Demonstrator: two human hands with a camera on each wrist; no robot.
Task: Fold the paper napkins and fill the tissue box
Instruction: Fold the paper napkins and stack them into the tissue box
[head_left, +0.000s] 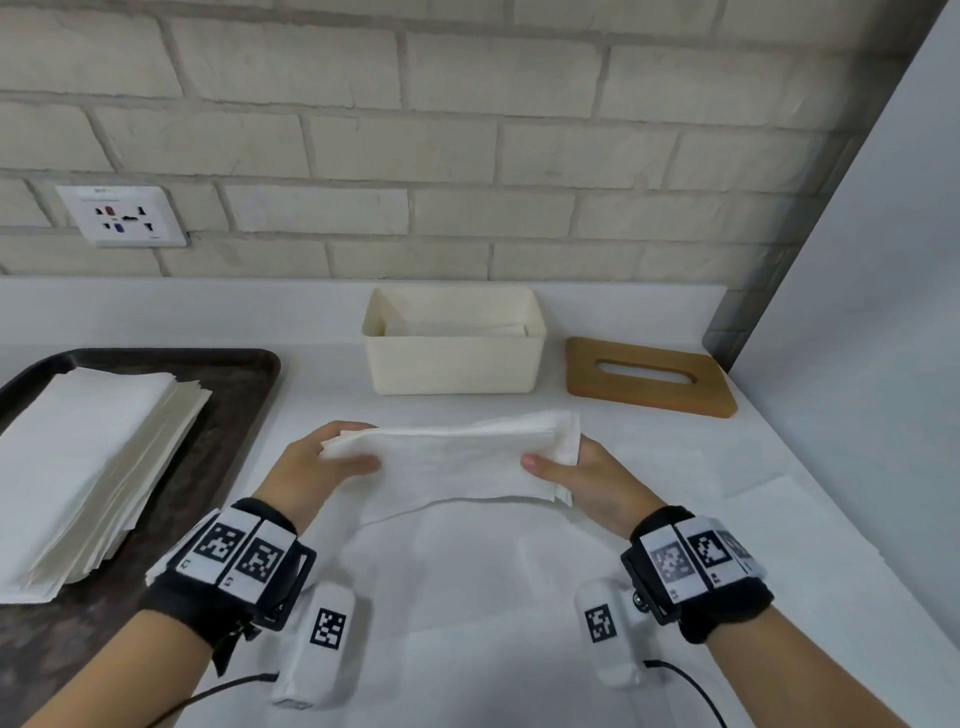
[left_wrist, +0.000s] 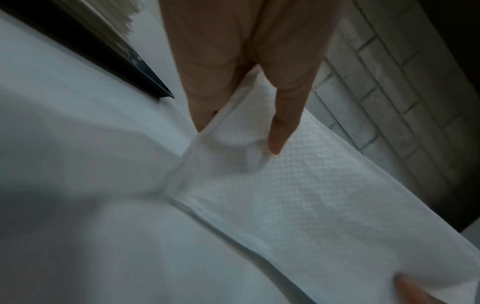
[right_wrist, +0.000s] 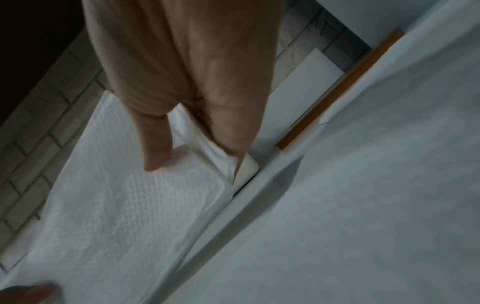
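A folded white paper napkin (head_left: 452, 462) is held a little above the counter, stretched between both hands. My left hand (head_left: 332, 457) pinches its left end, thumb on top and fingers underneath. My right hand (head_left: 561, 467) pinches the right end the same way. The left wrist view shows the embossed napkin (left_wrist: 298, 195) under my left thumb (left_wrist: 280, 135); the right wrist view shows the napkin (right_wrist: 124, 205) under my right thumb (right_wrist: 158, 156). Behind the napkin stands the open cream tissue box (head_left: 452, 364) with folded napkins low inside. Its wooden slotted lid (head_left: 649, 400) lies to the right.
A dark tray (head_left: 244, 384) at the left carries a stack of unfolded napkins (head_left: 88, 467). A white sheet covers the counter (head_left: 493, 597) under my hands. A brick wall with a socket (head_left: 122, 215) runs behind, and a white panel (head_left: 872, 312) closes the right side.
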